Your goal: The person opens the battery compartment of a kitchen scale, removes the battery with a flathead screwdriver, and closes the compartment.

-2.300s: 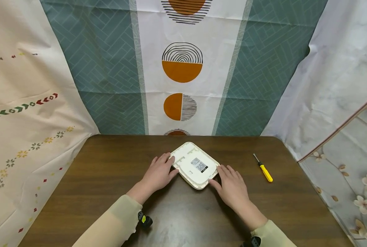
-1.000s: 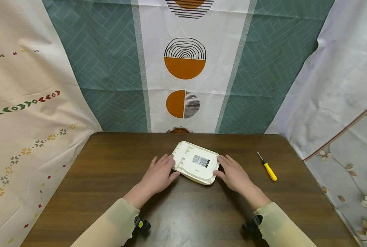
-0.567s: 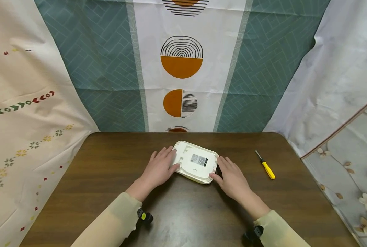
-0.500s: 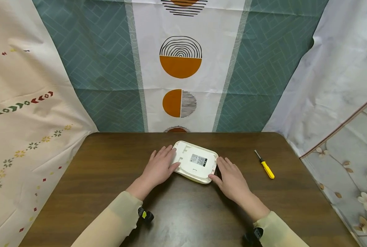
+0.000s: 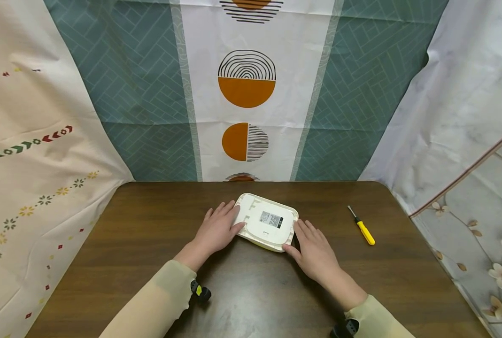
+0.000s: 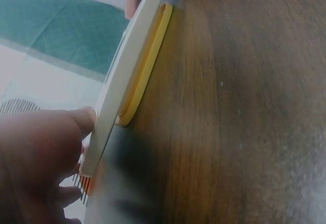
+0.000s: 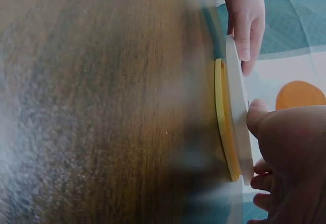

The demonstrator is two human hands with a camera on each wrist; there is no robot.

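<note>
A flat white device (image 5: 255,229) with rounded corners lies underside up near the table's far middle, showing a printed label (image 5: 271,219) and moulded slots. Below its white body a yellow rim (image 6: 148,66) shows in both wrist views, on the side toward the table. My left hand (image 5: 217,230) grips its left end, thumb on the near edge and fingers farther back. At the right end my right hand (image 5: 316,253) holds the corner between thumb and fingers. In the right wrist view, the right thumb (image 7: 257,114) presses the white body; its fingers partly vanish behind it.
A yellow-handled screwdriver (image 5: 365,231) lies on the brown wooden table (image 5: 149,253), right of my right hand. Patterned cloths (image 5: 149,94) hang behind the table and along both sides. A small black camera (image 5: 201,292) sits on each wrist.
Over the earlier frames, the white device has turned counterclockwise, with both hands at its ends. Since half a second ago, the right hand has shifted slightly nearer. The screwdriver stays on the table.
</note>
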